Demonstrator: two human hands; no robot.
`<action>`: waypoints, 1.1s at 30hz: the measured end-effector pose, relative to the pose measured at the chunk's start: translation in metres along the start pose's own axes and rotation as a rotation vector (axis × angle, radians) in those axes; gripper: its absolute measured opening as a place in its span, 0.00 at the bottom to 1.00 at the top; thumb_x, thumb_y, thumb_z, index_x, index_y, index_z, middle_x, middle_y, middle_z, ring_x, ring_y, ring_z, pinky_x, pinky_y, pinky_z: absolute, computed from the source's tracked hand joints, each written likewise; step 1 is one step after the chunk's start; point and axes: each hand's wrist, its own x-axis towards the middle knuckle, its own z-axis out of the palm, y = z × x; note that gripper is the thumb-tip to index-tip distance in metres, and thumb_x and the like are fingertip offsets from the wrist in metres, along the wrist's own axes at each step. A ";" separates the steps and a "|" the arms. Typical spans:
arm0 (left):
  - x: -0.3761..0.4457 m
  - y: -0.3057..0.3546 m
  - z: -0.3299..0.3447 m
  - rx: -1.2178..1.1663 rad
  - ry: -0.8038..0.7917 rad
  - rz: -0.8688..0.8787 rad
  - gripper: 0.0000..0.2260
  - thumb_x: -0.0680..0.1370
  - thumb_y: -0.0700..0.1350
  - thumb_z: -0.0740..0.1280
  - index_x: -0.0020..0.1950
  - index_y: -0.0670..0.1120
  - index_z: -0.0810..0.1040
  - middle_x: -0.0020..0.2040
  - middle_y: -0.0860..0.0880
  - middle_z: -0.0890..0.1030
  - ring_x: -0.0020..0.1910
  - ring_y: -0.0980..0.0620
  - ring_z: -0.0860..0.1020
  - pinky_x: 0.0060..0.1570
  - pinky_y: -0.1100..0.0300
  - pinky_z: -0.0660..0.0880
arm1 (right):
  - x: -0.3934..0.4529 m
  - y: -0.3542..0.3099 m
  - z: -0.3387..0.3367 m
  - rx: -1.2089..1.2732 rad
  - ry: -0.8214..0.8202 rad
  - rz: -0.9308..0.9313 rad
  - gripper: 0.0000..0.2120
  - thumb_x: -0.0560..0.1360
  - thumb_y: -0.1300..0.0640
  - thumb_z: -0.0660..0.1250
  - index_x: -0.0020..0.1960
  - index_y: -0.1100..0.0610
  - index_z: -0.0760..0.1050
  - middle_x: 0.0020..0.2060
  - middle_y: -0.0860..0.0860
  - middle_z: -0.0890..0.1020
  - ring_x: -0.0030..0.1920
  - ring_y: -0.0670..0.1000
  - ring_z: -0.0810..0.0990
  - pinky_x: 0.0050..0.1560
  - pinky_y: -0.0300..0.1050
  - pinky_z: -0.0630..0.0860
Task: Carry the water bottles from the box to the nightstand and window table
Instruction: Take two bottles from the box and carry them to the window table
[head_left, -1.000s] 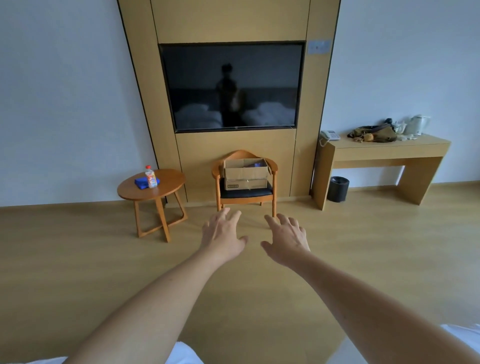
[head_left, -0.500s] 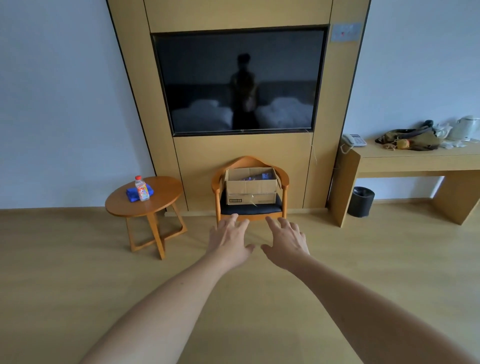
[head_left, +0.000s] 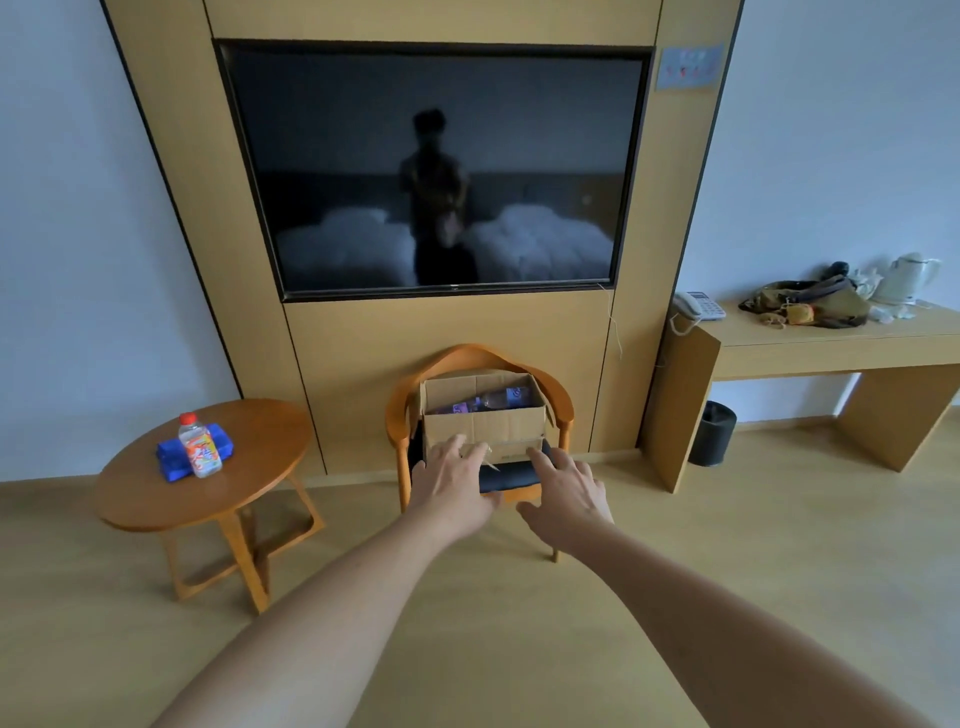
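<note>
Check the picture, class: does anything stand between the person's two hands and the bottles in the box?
Only the box's near wall. The left hand and right hand reach toward it, both empty; the bottles lie behind that wall, top open.

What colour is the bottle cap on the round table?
Red cap, head view.

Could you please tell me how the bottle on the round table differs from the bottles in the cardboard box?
The bottle on the round table stands upright in the open, in front of a blue packet; the bottles in the box lie low inside the cardboard box on the chair, only partly visible. The table bottle has a red cap and an orange-and-white label; the boxed ones show purple labels. Neither hand touches any of them.
</note>
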 end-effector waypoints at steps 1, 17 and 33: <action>0.019 -0.008 -0.001 0.000 -0.004 0.010 0.34 0.78 0.61 0.68 0.80 0.54 0.62 0.82 0.47 0.59 0.80 0.44 0.58 0.75 0.43 0.63 | 0.017 -0.004 0.002 0.009 0.006 0.009 0.36 0.76 0.44 0.69 0.78 0.45 0.56 0.74 0.52 0.67 0.70 0.59 0.68 0.67 0.59 0.71; 0.275 -0.087 0.069 0.007 -0.117 -0.042 0.38 0.76 0.62 0.69 0.81 0.54 0.56 0.83 0.47 0.56 0.80 0.43 0.57 0.74 0.39 0.64 | 0.286 0.025 0.075 0.033 -0.117 0.048 0.38 0.78 0.45 0.66 0.82 0.45 0.50 0.79 0.55 0.60 0.76 0.61 0.62 0.72 0.61 0.65; 0.499 -0.117 0.140 -0.023 -0.275 -0.239 0.43 0.75 0.63 0.69 0.83 0.55 0.48 0.83 0.50 0.54 0.80 0.43 0.58 0.73 0.41 0.65 | 0.532 0.082 0.137 0.021 -0.344 0.082 0.41 0.78 0.41 0.66 0.81 0.41 0.44 0.78 0.54 0.61 0.73 0.60 0.64 0.70 0.59 0.67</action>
